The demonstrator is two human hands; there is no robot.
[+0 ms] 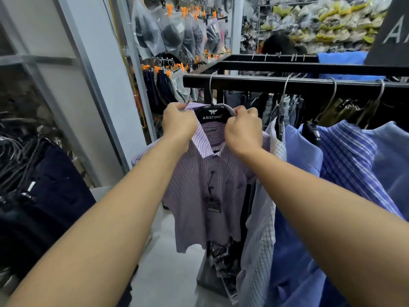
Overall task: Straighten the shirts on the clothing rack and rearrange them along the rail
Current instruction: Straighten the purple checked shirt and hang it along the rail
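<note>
Striped cloth shirt (205,173); matt black metal rail (287,84).

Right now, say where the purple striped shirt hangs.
Centre of head view: the purple striped shirt hangs leftmost on the rail, beside the white checked shirt.

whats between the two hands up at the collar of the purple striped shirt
In the head view, the black ARISTINO hanger sits between the left hand and the right hand, with the collar band of the purple striped shirt just below.
</note>
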